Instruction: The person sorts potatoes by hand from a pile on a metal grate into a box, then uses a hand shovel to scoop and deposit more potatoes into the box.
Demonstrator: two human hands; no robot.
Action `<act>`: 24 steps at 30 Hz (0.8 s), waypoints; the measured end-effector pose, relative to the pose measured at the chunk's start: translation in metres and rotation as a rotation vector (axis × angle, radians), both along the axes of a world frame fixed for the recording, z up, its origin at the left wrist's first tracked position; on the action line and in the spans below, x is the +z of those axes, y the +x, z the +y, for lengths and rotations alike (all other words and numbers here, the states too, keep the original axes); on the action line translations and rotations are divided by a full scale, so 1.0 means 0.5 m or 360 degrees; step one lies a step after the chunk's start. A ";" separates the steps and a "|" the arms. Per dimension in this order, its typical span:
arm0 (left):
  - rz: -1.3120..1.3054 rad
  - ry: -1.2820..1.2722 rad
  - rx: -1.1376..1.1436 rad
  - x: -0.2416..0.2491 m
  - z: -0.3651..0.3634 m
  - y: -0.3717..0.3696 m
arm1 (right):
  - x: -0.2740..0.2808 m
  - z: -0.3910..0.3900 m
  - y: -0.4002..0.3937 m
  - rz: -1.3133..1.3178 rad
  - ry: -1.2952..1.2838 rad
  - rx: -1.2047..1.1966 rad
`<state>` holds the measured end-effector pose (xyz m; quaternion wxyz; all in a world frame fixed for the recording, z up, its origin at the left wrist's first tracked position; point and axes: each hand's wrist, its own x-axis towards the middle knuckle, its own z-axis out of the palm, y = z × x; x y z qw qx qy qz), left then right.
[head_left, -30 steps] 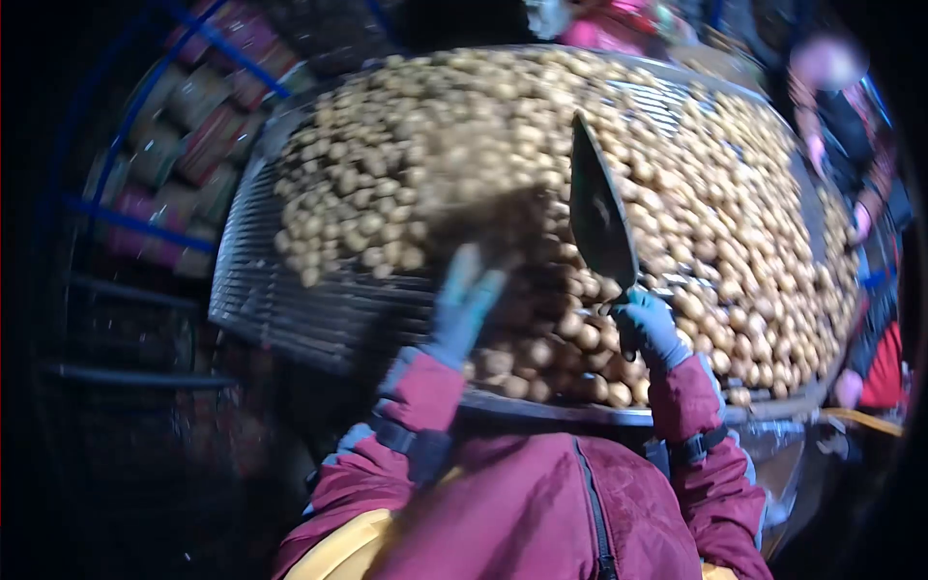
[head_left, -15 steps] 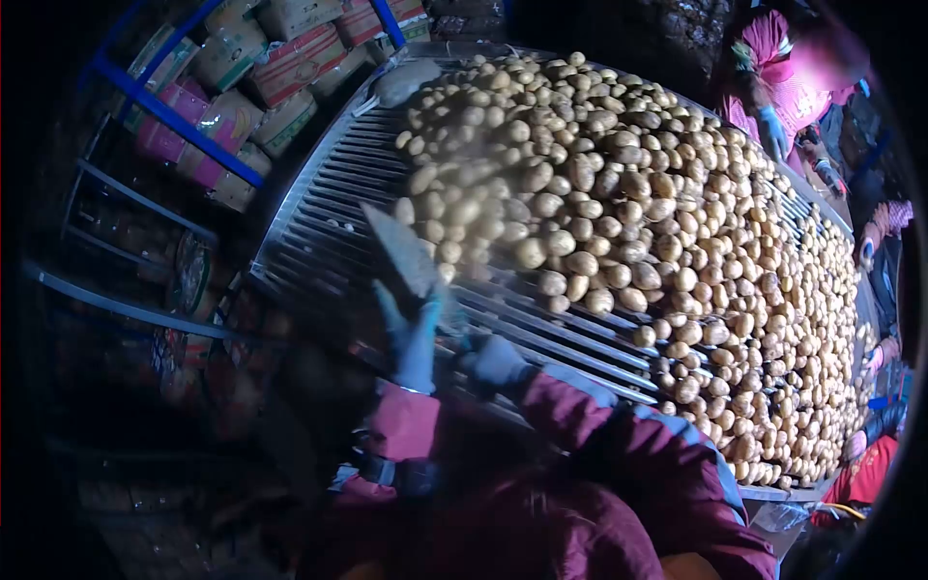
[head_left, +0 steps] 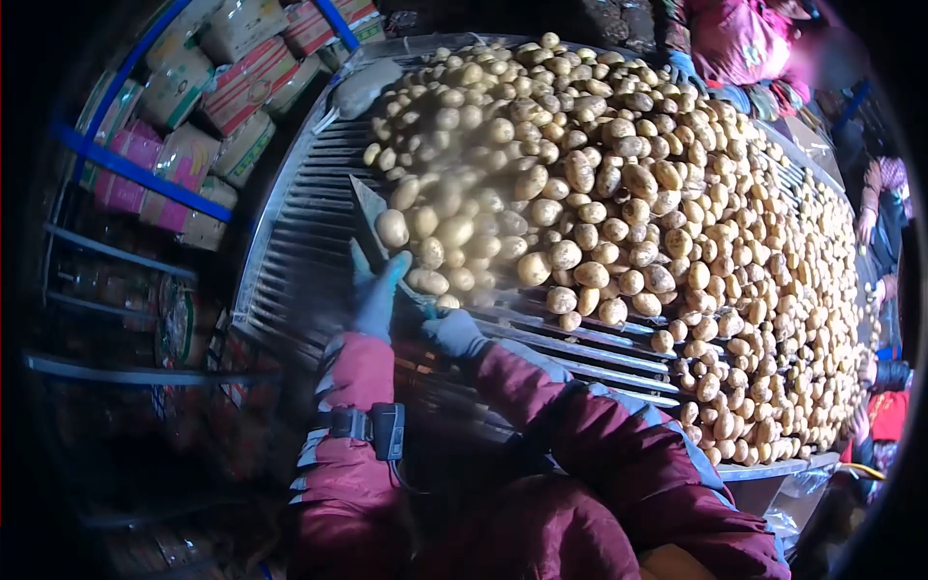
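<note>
Both my hands wear gloves and are on a thin, flat grey board (head_left: 369, 205) slanting over the slatted metal table. My left hand (head_left: 375, 295) holds its near side, the board between thumb and fingers. Lower and to the right, my right hand (head_left: 458, 333) is closed around the board's near end. Several potatoes (head_left: 454, 232) lie against the board's right side, one large potato (head_left: 392, 228) close to its upper part. Dust or glare blurs the potatoes there.
A broad heap of potatoes (head_left: 725, 271) covers the table's middle and right. A pale scoop-like object (head_left: 365, 89) lies at the far left corner of the slatted table (head_left: 314, 184). Cardboard boxes (head_left: 246, 82) stand behind blue bars (head_left: 145, 174). Co-workers (head_left: 739, 43) are along the far and right sides.
My hands and the board have moved left and slightly up in the view, and more of my left sleeve shows. The view itself has shifted; a far co-worker's arm now reaches to the heap's edge.
</note>
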<state>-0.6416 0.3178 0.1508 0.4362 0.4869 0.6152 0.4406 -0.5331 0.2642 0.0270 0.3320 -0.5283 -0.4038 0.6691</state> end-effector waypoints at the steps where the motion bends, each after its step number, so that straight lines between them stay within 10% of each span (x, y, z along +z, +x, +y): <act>1: -0.0014 -0.0001 0.0014 -0.005 0.000 0.034 | 0.011 -0.010 0.038 0.0115 -0.0042 -0.0097; 8: 0.0115 0.0273 -0.0312 -0.155 -0.002 0.239 | 0.090 -0.126 0.313 0.0069 -0.0213 -0.0376; 10: -0.0293 -0.0033 -0.0322 -0.004 -0.074 0.371 | 0.066 -0.136 0.365 0.0069 -0.0097 -0.0448; 24: 0.0113 0.0238 -0.0609 -0.026 -0.190 0.704 | 0.062 -0.313 0.671 0.0065 0.0181 -0.0665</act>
